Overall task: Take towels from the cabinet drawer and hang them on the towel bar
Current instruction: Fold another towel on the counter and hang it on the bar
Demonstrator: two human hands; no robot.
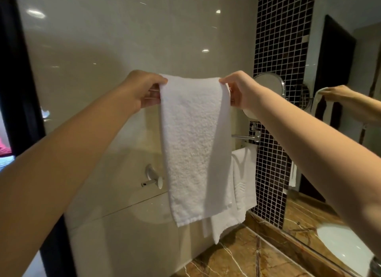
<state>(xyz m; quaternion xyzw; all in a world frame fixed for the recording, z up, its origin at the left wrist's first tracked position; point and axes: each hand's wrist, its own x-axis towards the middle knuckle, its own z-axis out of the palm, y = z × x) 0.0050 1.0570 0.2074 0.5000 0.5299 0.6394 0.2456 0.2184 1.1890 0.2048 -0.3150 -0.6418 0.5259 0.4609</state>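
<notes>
Left hand (142, 90) and right hand (240, 91) pinch top corners of white towel (193, 149), hanging in front of towel bar (245, 136).

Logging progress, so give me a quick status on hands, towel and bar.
Left hand and right hand pinch the white towel at its top corners. Towel bar lower right, already carrying a hung towel.

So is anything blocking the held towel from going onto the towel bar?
Partly. Another white towel already hangs on the right end of the towel bar, behind the held towel. The bar's remaining length is hidden, so free space cannot be confirmed.
</notes>
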